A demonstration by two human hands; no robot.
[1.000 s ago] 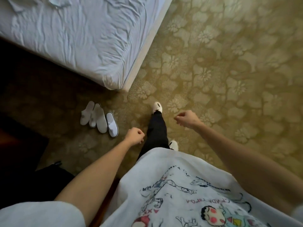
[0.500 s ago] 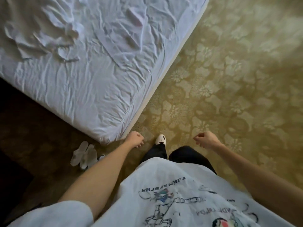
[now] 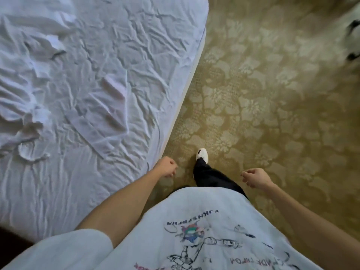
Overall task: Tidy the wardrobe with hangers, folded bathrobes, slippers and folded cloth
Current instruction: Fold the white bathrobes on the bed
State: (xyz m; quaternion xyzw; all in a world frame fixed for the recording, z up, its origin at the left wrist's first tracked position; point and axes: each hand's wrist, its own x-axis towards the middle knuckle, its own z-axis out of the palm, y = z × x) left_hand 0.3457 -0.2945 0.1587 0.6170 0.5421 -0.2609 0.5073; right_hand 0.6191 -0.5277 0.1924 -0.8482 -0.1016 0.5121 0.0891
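White cloth (image 3: 93,131) lying flat on the bed (image 3: 155,55) at left of frame, both hands, left (image 3: 165,169) and right (image 3: 255,177), loosely curled and empty, so stepping close, reaching for two corners, lifting evenly.

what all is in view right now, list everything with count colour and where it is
bed: one, white wrinkled sheet, fills the left and upper left
cloth pieces: a few, white, lying flat and crumpled on the sheet; exact count unclear
carpet: one, olive gold with a pale flower pattern, right and centre
blurred thing: white with dark marks, top right corner, too blurred to identify
shoe: one visible, white, on the carpet beside the bed corner
trouser leg: one, black, above the shoe
t-shirt: one, white with cartoon print, bottom centre
left hand: loosely curled, holds nothing, by the bed corner
right hand: loosely curled, holds nothing, over the carpet
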